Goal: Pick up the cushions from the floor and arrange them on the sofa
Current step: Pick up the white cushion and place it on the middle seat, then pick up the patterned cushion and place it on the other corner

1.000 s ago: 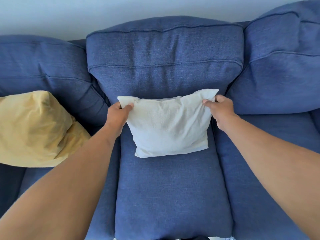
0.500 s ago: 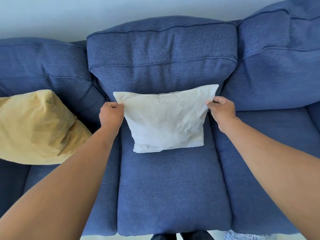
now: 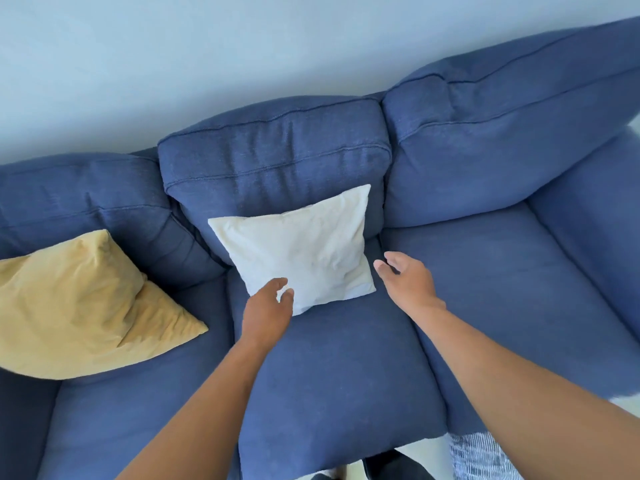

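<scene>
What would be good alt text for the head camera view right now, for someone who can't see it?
A white cushion leans against the middle back pad of a blue sofa, with the person's open left hand and right hand just in front of it, neither gripping it. A yellow cushion lies on the seat to the left.

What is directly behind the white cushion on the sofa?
The white cushion leans on the sofa's middle blue back cushion, whose upper part shows above it. The lower part, and the seam where back meets seat, are covered.
</scene>
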`<state>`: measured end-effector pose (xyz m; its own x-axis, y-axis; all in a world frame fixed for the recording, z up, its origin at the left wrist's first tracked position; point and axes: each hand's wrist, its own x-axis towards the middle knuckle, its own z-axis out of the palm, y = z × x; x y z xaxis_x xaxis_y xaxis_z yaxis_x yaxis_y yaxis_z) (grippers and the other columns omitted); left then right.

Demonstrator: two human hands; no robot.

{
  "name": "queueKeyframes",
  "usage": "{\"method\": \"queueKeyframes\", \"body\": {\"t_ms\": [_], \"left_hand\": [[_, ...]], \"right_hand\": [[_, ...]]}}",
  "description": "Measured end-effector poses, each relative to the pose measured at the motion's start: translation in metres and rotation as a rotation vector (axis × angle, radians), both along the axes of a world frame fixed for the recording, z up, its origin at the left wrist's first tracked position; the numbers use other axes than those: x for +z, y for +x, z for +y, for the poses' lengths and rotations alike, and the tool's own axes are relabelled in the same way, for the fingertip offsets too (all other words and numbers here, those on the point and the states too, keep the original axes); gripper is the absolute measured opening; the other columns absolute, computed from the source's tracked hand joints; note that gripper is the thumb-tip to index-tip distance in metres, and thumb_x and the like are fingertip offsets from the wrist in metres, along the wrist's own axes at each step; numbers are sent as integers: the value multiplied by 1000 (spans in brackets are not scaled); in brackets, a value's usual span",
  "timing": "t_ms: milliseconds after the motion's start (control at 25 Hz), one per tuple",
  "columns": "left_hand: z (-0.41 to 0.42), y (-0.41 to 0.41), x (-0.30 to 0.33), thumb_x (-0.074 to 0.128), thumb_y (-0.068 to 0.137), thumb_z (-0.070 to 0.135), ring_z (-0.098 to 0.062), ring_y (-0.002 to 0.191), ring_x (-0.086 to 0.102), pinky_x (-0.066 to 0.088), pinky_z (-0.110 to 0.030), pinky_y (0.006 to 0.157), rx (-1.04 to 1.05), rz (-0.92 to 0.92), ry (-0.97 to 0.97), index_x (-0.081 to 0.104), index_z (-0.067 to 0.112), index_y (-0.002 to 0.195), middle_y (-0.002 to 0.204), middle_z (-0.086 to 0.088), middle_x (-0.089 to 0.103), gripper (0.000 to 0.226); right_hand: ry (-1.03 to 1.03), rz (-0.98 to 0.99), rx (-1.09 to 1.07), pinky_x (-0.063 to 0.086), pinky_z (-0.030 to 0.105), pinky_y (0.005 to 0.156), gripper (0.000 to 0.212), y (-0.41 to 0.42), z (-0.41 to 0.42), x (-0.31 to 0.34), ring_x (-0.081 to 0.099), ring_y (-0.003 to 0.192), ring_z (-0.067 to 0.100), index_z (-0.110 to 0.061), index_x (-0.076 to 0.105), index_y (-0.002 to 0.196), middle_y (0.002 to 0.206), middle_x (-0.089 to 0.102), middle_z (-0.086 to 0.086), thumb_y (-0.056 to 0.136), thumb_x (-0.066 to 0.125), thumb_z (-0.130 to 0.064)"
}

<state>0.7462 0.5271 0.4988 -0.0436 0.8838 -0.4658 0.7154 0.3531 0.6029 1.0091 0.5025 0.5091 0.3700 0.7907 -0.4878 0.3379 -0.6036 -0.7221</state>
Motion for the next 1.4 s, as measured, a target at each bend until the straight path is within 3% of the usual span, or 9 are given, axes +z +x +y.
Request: {"method": "queueKeyframes", "body": {"t_ms": [160,240,320,440,560,1080,1400], "left_hand": [[-34,35,1,46,109,37,-21,151,41,33,-35,120,-358,79,4,42,17,160,166,1,41,55],[-53,52,3,40,111,39,-20,160,24,23,-36,126,-495,62,28,36,16,163,173,-3,28,58],[-72,67,7,37,111,42,-19,161,21,22,-38,126,-585,24,61,33,17,164,174,-4,24,59],[-102,92,9,36,111,43,-19,158,25,25,-40,123,-728,5,60,32,12,163,171,-2,29,61],[-136,120,6,37,110,46,-18,163,9,17,-42,129,-867,3,33,23,13,167,176,-4,17,67],[-281,275,-25,42,109,46,-24,164,4,14,-41,129,-1404,97,-35,17,9,167,177,-11,9,74],[-351,362,-47,45,108,47,-23,164,6,17,-40,128,-1518,226,-64,15,11,168,177,-9,10,76]], "right_hand": [[-100,-225,57,22,45,129,67,10,-70,4,15,165,24,-11,31,165,175,28,8,109,51,-42],[-151,-314,63,17,48,130,72,12,-106,5,1,166,26,-9,22,167,178,14,10,110,48,-44],[-171,-356,22,16,52,129,76,13,-139,6,-4,166,28,-8,17,167,179,7,12,109,47,-46],[-201,-415,-80,16,56,130,79,22,-193,10,-5,166,29,-7,16,167,179,5,14,108,48,-49],[-255,-471,-179,16,58,130,81,36,-252,11,-6,166,30,-8,15,168,179,2,14,107,48,-52],[-433,-340,-669,19,55,129,79,93,-483,-12,0,166,33,-8,18,167,178,7,17,108,48,-52],[-350,-138,-864,14,53,131,81,157,-556,-49,-1,166,31,-8,15,168,179,5,16,108,50,-50]]}}
